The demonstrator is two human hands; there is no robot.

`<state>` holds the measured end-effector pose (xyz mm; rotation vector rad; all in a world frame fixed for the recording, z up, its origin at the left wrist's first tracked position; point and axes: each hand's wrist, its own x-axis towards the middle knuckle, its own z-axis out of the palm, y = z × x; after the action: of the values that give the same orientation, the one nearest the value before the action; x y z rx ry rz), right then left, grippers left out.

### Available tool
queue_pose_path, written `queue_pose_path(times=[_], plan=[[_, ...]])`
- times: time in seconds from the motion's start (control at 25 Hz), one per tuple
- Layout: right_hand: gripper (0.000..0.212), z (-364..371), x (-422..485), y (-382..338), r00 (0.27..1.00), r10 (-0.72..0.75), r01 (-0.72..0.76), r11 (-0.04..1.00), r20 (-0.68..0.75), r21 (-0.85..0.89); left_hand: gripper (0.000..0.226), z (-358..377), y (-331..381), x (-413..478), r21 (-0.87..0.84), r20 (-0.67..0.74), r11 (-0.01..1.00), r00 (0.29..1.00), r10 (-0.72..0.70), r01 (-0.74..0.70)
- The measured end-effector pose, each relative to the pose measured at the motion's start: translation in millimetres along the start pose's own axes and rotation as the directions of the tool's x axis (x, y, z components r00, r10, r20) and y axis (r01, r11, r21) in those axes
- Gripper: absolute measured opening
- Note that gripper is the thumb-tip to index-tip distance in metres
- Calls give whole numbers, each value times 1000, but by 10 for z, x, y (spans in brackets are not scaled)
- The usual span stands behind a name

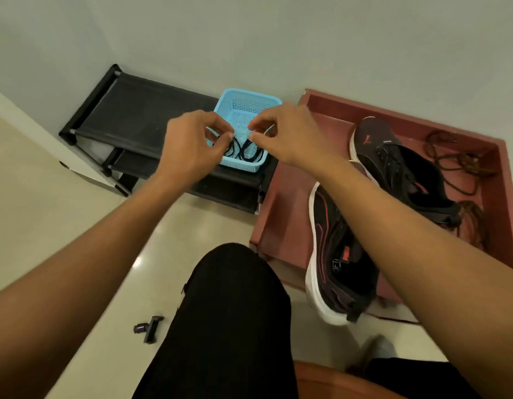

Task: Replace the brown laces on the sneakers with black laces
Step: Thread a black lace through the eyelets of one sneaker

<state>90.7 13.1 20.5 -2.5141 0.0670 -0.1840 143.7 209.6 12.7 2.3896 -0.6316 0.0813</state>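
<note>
Both my hands reach over a light blue mesh basket (243,105) on a black shoe rack. My left hand (192,139) and my right hand (287,133) each pinch a strand of the black laces (243,149), which loop down into the basket. Two dark sneakers lie in a reddish-brown tray (281,214) to the right: the near sneaker (336,254) leans over the tray's front edge, and the far sneaker (399,165) lies behind my right forearm. Brown laces (457,162) lie loose in the tray's far right part.
The black shoe rack (140,110) stands against the pale wall. A small dark clip-like object (148,328) lies on the tiled floor by my left knee. My knees in black trousers fill the bottom middle.
</note>
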Motion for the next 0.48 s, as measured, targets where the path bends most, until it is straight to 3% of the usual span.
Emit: queue_pose_path(times=[0.2,0.48], plan=[[18,687,925,173,991,11,9,988,132,-152,17,279,-713,627,132,48,991,999,-24,17],[36,1198,1473,339,969,92,8,917,230,-399,25,591,-1115,987,226,213,974,974,-77,27]])
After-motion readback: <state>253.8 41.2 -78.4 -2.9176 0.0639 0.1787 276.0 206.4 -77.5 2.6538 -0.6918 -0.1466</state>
